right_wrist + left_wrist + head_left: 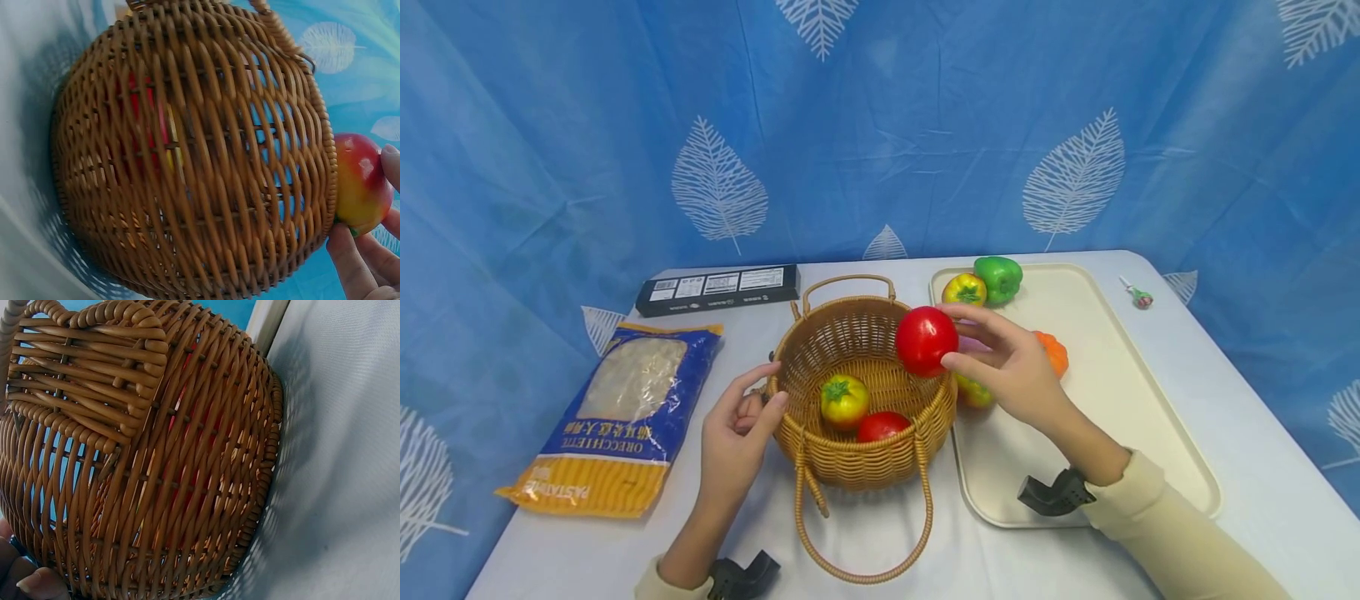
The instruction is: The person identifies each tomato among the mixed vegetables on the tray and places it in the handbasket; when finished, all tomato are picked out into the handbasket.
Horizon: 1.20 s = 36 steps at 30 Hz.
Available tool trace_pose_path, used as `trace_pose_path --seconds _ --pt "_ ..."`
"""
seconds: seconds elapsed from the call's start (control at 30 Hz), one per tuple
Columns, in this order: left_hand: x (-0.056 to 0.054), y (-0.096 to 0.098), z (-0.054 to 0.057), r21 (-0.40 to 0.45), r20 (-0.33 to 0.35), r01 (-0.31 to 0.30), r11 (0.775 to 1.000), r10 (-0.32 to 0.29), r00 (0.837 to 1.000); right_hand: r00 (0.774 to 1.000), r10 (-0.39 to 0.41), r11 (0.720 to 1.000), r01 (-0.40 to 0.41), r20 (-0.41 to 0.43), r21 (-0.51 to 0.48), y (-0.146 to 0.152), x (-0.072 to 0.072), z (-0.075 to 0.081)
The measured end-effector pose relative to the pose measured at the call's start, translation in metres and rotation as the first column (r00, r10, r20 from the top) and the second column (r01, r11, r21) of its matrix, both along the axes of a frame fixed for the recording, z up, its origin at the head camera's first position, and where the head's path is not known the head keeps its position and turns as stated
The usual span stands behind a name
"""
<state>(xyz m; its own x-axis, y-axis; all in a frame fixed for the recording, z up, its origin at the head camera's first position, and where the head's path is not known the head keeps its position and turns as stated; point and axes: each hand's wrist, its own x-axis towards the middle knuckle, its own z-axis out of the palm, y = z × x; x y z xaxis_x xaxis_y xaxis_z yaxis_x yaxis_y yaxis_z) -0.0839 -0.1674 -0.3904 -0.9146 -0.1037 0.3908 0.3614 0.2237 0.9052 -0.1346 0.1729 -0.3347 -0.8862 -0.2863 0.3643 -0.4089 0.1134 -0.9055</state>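
Note:
A brown wicker basket [861,467] stands in the middle of the table, one handle raised at the back and the other folded down in front. My left hand [730,442] holds its left rim, thumb and forefinger at the edge. Over the basket's right rim, my right hand [1018,375] grips a round red-and-yellow fruit [927,342] between thumb and fingers. The right wrist view shows this fruit [362,184] beside the rim, its yellow part and a bit of green facing downward. Inside the basket lie a yellow fruit with a green leafy top [844,402] and a red one [883,426].
On the right, a cream tray [1120,417] bears a green bell pepper [1000,279], yellow fruits [964,289] and an orange ribbed piece [1052,353], partly behind my right hand. A lollipop [1138,295] lies beyond it. Leftward are a pasta bag [617,417] and a black box [718,290].

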Motion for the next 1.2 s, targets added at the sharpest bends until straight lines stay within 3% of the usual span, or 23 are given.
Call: trace_pose_path --seconds 0.43,0.83,1.03,1.2 --pt "0.001 -0.001 0.000 -0.005 0.000 -0.009 1.000 0.009 1.000 0.995 -0.001 0.998 0.007 -0.095 0.065 -0.005 0.000 -0.006" --pt "0.002 -0.001 -0.002 -0.015 0.011 -0.013 1.000 0.013 1.000 0.985 -0.113 0.992 0.119 -0.128 0.036 0.012 0.001 0.003" --pt "0.001 0.000 0.000 -0.007 0.004 -0.004 1.000 0.004 1.000 0.968 -0.180 0.978 0.195 -0.176 0.073 0.019 0.006 -0.017" --pt "0.000 0.000 0.001 -0.008 -0.001 -0.001 1.000 0.001 1.000 0.943 -0.257 0.944 0.292 -0.212 0.154 0.026 0.013 -0.036"
